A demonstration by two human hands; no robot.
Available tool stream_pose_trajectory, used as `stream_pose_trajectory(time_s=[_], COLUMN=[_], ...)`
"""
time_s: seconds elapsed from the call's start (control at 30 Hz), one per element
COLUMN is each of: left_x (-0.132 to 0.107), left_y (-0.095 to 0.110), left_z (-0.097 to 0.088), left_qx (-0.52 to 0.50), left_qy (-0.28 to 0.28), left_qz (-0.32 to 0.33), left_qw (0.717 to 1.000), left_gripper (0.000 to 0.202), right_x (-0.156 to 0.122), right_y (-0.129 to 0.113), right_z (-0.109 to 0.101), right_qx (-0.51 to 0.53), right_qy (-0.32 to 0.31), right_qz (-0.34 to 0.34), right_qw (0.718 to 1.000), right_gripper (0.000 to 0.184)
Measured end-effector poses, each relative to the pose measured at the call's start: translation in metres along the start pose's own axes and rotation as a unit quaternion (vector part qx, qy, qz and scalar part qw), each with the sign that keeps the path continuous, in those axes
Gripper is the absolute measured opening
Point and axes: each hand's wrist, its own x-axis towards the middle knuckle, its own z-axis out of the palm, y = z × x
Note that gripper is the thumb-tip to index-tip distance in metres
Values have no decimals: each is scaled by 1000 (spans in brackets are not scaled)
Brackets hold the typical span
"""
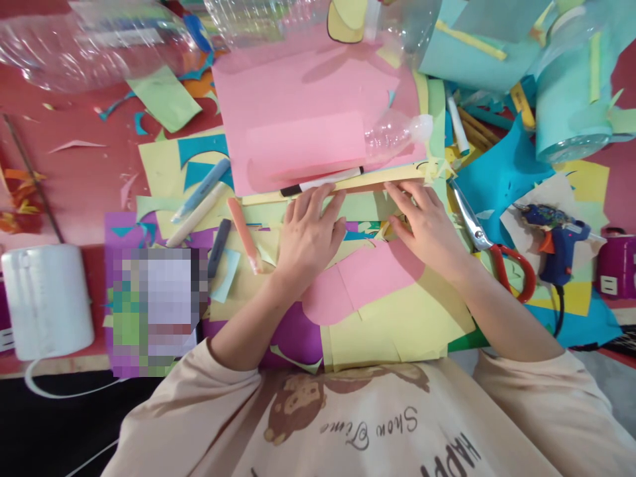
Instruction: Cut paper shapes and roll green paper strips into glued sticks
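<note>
My left hand (309, 232) lies flat with fingers stretched out on a pile of yellow and green paper sheets (397, 324), fingertips near a black-and-white marker (322, 181). My right hand (427, 225) rests beside it, fingers curled down and pressing on paper scraps at the edge of a yellow strip (377, 177). A pink cut-out shape (368, 278) lies under both wrists. Beyond the hands sits a large pink sheet (308, 112) with a small clear plastic bottle (397, 130) on it.
Red-handled scissors (489, 245) and a blue glue gun (556, 238) lie to the right. Markers and an orange pen (244, 235) lie to the left. A white container (47, 298) stands at far left. Clear bottles (99, 40) and a teal paper-wrapped bottle (571, 99) stand at the back.
</note>
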Motion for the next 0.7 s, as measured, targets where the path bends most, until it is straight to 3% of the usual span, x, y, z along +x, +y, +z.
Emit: stream_pose_trajectory(time_s=[0.23,0.37,0.6,0.7], left_x=[4,6,6,6], left_y=[-4,-7,-13,-13], left_z=[1,2,7,8], left_qx=[-27,-62,-67,-76], left_qy=[21,20,60,59], left_qz=[-28,-35,-4,-2], left_qw=[999,997,996,995], left_gripper=[39,42,47,47], right_x=[0,-1,1,0], right_y=[9,19,10,4], right_z=[-6,-10,-4,-3], right_qx=[-33,-40,25,12], right_qy=[40,59,8,-11], right_qz=[34,66,-82,-77], right_qw=[998,995,996,997], right_gripper=[24,21,24,31])
